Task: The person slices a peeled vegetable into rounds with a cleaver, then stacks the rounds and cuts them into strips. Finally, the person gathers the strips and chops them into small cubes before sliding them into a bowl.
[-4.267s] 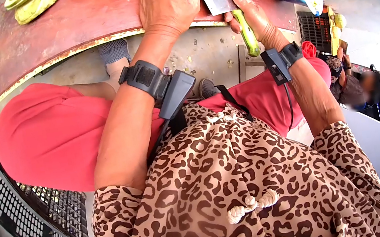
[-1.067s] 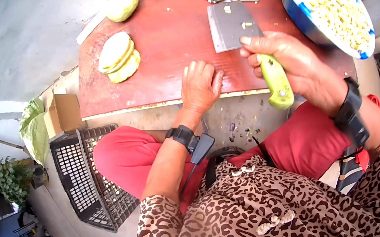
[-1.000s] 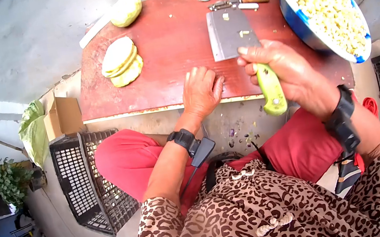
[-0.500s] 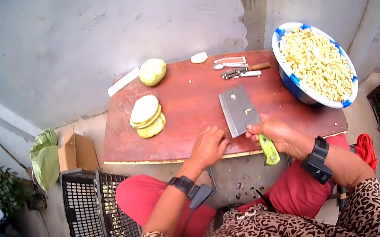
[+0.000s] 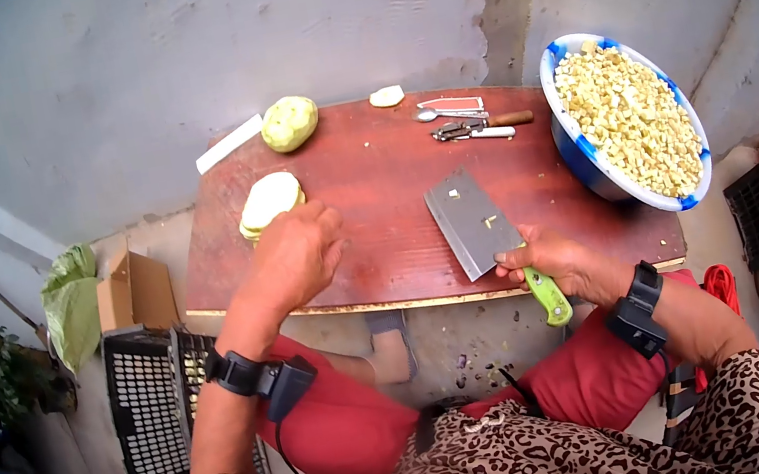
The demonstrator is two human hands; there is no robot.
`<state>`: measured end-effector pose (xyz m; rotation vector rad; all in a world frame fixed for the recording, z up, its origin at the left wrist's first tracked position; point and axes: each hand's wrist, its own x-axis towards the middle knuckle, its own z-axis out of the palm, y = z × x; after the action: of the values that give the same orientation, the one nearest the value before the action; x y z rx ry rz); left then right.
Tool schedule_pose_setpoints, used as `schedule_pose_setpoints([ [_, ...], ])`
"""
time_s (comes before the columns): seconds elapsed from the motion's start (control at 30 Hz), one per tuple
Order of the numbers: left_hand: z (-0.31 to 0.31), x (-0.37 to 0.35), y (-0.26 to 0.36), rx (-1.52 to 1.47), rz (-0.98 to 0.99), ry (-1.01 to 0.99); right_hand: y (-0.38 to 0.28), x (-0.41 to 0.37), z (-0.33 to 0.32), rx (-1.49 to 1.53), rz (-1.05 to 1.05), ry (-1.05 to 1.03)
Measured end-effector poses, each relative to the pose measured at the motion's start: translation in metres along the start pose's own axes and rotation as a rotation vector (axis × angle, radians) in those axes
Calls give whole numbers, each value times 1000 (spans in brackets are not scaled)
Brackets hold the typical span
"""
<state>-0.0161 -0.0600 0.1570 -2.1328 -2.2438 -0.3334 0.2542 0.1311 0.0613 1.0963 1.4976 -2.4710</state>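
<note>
My right hand (image 5: 552, 265) grips a cleaver (image 5: 476, 225) by its green handle near the front edge of the table. Two small pale bits stick to the broad blade. Beside a stack of pale, thick vegetable slices (image 5: 271, 198) at the table's left is my left hand (image 5: 297, 257). Its fingers are loosely bent and apart, and nothing shows in them; its thumb side is hidden, and it covers the lower part of the stack. Behind the stack sits a whole peeled, pale green vegetable (image 5: 290, 124).
A blue-and-white basin (image 5: 581, 156) heaped with diced pale pieces stands at the right. Peelers (image 5: 477, 127), a spoon (image 5: 425, 114) and an end piece (image 5: 386, 97) lie toward the back of the red-brown table (image 5: 373, 198). Black crates (image 5: 150, 420) and a cardboard box (image 5: 135, 290) stand left.
My left hand has moved from the front edge of the table left and up to the slices. The cleaver stays in my right hand, slightly turned. The view has shifted a little.
</note>
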Motion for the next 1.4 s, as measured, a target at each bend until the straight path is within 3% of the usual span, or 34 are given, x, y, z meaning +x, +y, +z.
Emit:
schedule_pose_setpoints([
  [0.3,20,14,-5,-40,-23,34,3,1,-12,-161,56,66],
  [0.7,50,20,-25,-64,-162,-294,5,-9,0,-324,105,129],
  [0.8,60,9,-41,-68,-143,-246,4,-12,7,-337,93,103],
  [0.9,43,4,-58,-91,-343,-351,6,-17,10,-319,100,85],
  [1.03,23,-13,-101,-148,-677,-136,5,-25,15,-258,90,82],
  [1.13,40,-29,-131,-86,-625,242,4,-25,16,-228,83,85],
  [1.17,47,-31,-148,-48,-612,201,3,-25,15,-227,85,87],
  [1.27,46,-20,-121,-118,-669,217,4,-24,14,-231,97,81],
  [1.3,62,-19,-150,-218,-707,88,5,-23,14,-232,97,82],
  [1.4,84,-10,-153,-61,-659,29,6,-21,15,-231,95,81],
])
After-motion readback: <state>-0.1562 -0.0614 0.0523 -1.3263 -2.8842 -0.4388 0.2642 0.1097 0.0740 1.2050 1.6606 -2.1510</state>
